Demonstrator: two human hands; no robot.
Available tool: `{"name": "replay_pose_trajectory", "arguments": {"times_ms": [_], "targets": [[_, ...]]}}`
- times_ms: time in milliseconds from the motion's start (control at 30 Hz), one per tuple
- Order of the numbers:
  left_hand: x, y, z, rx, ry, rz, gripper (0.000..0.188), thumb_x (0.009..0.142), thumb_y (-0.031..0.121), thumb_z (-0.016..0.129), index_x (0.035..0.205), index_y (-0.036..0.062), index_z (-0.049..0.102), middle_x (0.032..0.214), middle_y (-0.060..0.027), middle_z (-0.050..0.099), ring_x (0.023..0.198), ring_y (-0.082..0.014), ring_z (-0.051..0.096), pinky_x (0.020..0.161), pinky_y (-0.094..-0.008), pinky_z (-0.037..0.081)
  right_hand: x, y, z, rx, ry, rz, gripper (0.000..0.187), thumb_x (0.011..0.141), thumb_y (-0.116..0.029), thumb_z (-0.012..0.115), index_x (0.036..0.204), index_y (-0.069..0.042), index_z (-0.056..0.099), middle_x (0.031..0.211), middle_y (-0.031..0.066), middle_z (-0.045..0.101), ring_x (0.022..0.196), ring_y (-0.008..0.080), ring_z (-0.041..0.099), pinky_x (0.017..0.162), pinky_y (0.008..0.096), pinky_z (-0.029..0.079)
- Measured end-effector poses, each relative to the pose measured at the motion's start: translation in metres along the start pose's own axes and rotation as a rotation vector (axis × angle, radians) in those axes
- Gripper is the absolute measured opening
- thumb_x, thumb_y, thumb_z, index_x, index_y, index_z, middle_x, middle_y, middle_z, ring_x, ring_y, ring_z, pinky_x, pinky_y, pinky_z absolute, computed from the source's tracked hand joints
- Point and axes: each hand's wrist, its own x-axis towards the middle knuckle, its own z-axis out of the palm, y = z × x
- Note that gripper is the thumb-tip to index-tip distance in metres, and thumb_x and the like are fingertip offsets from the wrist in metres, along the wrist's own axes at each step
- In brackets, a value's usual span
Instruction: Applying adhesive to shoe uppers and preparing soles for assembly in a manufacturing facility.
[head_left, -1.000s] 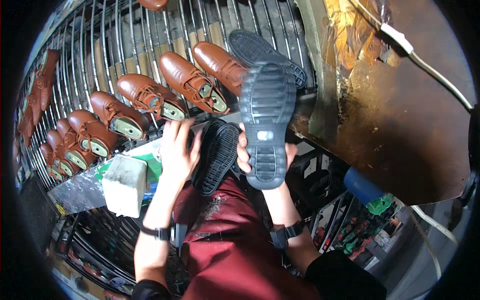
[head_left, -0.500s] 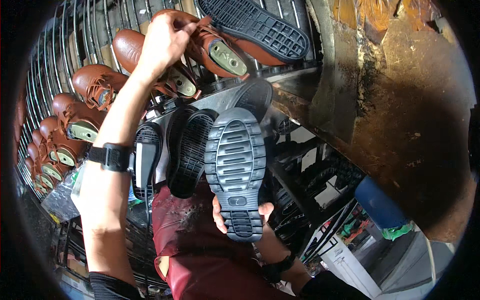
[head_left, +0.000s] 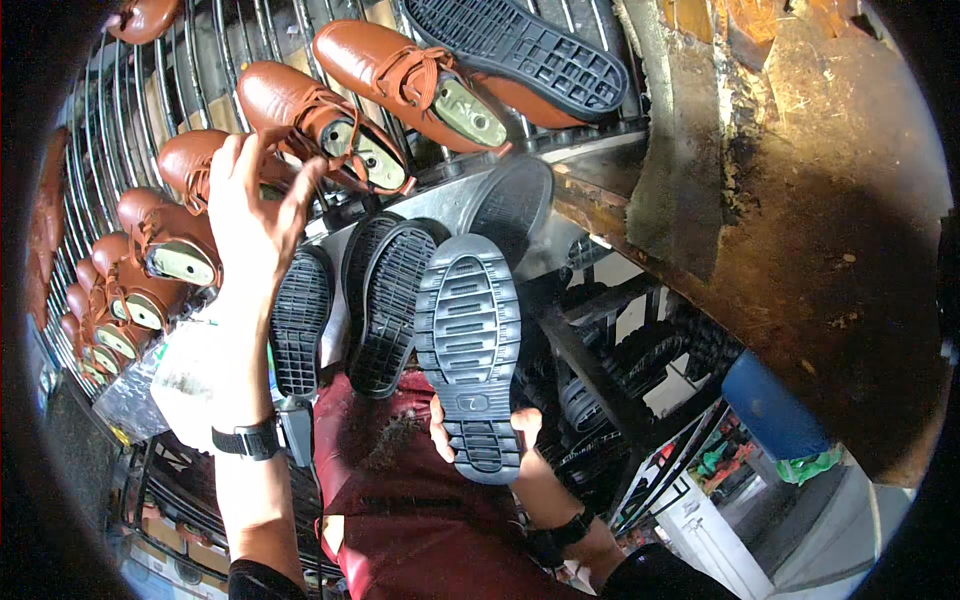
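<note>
My right hand (head_left: 528, 424) grips a black rubber shoe sole (head_left: 470, 330) at its narrow heel end, with the ridged tread facing up. My left hand (head_left: 250, 200) is raised over the shoe rack. Its fingers are spread and hold nothing I can see. Beside its fingertips sits a laced brown leather shoe (head_left: 285, 95) with a pale green insert at the heel. Behind the left hand, another brown shoe (head_left: 188, 160) is partly hidden. Farther right on the rack rests a brown shoe (head_left: 375, 60) with tied laces.
Black soles (head_left: 390, 310) with grid insides stand under the rack's front edge. An upturned shoe with a black sole (head_left: 520, 60) lies at the top. Several more brown shoes (head_left: 140, 305) line the metal rack (head_left: 200, 60) on the left. A worn brown board (head_left: 800, 230) fills the right side.
My left hand has let go of the shoe at the top and moved down and left, its fingers opening. The sole in my right hand has shifted slightly.
</note>
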Motion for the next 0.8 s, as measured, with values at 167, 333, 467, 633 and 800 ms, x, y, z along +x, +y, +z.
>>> {"name": "replay_pose_trajectory", "arguments": {"times_ms": [167,333,467,633,800], "targets": [[0.014,0.005,0.002,-0.050,-0.232,0.232,0.056,0.078,0.022,0.091,0.127,0.0075,0.068,0.132,-0.0159,0.058,0.123,-0.0365,0.059,0.105,-0.0480,0.049,0.003,0.010,-0.013,-0.005,-0.009,0.065,0.104,0.064,-0.053,0.078,0.140,0.010,0.048,0.122,0.0234,0.063,0.090,0.0348,0.069,0.080,0.0386,0.054],[0.046,-0.022,0.036,-0.319,-0.375,0.169,0.024,0.086,0.012,0.081,0.107,0.0045,0.072,0.102,-0.0123,0.069,0.095,-0.0273,0.072,0.087,-0.0403,0.056,0.005,0.007,-0.019,-0.038,0.003,0.004,0.097,0.071,-0.050,0.074,0.141,0.010,0.046,0.114,0.0250,0.064,0.094,0.0335,0.070,0.087,0.0382,0.057],[0.076,-0.064,0.012,-0.119,-0.339,-0.093,0.029,0.087,0.021,0.081,0.105,-0.0014,0.074,0.090,-0.0158,0.076,0.088,-0.0281,0.076,0.083,-0.0394,0.058,0.007,0.011,-0.015,-0.082,0.033,0.098,0.103,0.061,-0.054,0.080,0.137,0.009,0.050,0.114,0.0225,0.065,0.088,0.0339,0.068,0.076,0.0375,0.055],[0.084,-0.081,0.016,-0.104,-0.368,-0.222,0.041,0.082,0.029,0.088,0.104,-0.0042,0.077,0.096,-0.0187,0.079,0.087,-0.0259,0.076,0.082,-0.0383,0.059,0.004,0.013,-0.012,-0.128,0.076,0.104,0.107,0.059,-0.056,0.081,0.139,0.007,0.049,0.117,0.0200,0.064,0.090,0.0342,0.069,0.078,0.0384,0.056],[0.082,-0.086,0.015,-0.114,-0.350,-0.281,0.044,0.078,0.030,0.091,0.106,-0.0022,0.077,0.095,-0.0152,0.079,0.089,-0.0261,0.076,0.086,-0.0396,0.058,0.002,0.013,-0.009,-0.110,0.105,0.127,0.107,0.060,-0.055,0.081,0.141,0.007,0.048,0.119,0.0196,0.065,0.091,0.0339,0.069,0.080,0.0386,0.056]]}}
